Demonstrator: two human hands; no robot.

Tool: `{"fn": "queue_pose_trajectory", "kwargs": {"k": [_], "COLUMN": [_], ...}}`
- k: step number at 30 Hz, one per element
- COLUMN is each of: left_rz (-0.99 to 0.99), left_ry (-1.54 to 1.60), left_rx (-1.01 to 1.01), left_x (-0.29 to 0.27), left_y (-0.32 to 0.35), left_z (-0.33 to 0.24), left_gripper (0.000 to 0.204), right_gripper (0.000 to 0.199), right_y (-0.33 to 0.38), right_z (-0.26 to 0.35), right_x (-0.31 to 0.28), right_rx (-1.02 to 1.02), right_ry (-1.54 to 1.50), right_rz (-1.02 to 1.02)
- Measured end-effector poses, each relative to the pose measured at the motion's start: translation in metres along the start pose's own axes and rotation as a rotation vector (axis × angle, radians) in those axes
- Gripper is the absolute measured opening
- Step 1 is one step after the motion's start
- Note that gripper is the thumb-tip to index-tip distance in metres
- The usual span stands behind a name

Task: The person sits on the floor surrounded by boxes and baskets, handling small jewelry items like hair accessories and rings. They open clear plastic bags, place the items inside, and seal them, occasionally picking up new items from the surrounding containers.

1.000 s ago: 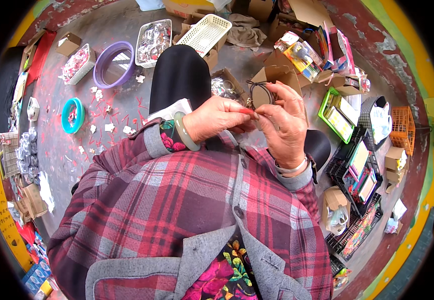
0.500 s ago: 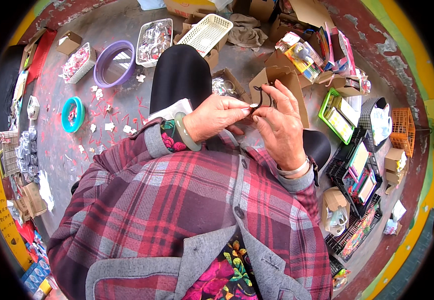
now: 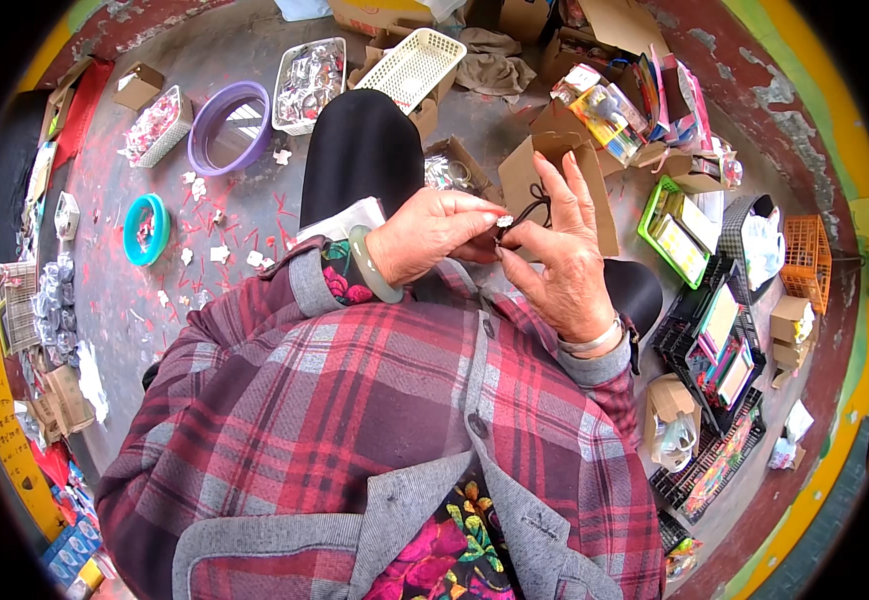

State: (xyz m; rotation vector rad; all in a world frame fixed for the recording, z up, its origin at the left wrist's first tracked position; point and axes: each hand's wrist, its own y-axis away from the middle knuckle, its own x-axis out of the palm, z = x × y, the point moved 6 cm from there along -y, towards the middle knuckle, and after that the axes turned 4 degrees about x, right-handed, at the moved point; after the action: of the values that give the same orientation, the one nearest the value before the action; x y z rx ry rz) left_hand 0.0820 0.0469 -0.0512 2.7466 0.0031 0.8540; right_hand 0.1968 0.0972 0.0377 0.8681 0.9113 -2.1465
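In front of my body, between both hands, is a thin black cord loop [image 3: 538,203], like an elastic hair tie, with a small whitish ornament [image 3: 504,221]. My left hand [image 3: 426,238], with a pale bangle on its wrist, pinches at the ornament between thumb and fingers. My right hand [image 3: 566,262] closes thumb and forefinger on the cord close by, while its other fingers stretch upward. The fingers hide part of the cord. Just beyond the hands are a small cardboard box [image 3: 476,172] holding shiny pieces and a larger open cardboard box [image 3: 599,205].
White baskets [image 3: 294,127], a purple basin [image 3: 200,160] and a teal tub [image 3: 132,240] stand left on the floor, among scattered white and red bits. To the right are a green tray [image 3: 646,215], black crates [image 3: 676,350] and an orange basket [image 3: 820,250].
The right hand's thumb and forefinger have come in closer to the left fingertips. Its other fingers have straightened upward, and the cord loop now bends to the right.
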Motion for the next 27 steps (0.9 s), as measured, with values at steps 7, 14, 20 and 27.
{"fn": "queue_pose_trajectory", "kwargs": {"k": [7, 14, 20, 27], "left_rz": [-0.018, -0.066, -0.018, 0.039], "left_ry": [-0.023, -0.174, -0.098, -0.186], "left_rx": [-0.033, 0.059, 0.186, 0.144], "left_x": [0.001, 0.001, 0.011, 0.012], "left_y": [0.0, 0.002, 0.005, 0.007], "left_z": [-0.001, -0.011, -0.023, -0.023], "left_gripper": [0.026, 0.023, 0.026, 0.029], "right_gripper": [0.009, 0.024, 0.026, 0.02], "right_y": [-0.001, -0.002, -0.002, -0.001], "right_z": [0.004, 0.004, 0.009, 0.009], "right_x": [0.003, -0.009, -0.014, -0.002], "right_rx": [-0.061, -0.03, -0.01, -0.039], "right_ry": [0.074, -0.039, 0.057, 0.11], "right_rz": [0.081, -0.065, -0.119, -0.005]}}
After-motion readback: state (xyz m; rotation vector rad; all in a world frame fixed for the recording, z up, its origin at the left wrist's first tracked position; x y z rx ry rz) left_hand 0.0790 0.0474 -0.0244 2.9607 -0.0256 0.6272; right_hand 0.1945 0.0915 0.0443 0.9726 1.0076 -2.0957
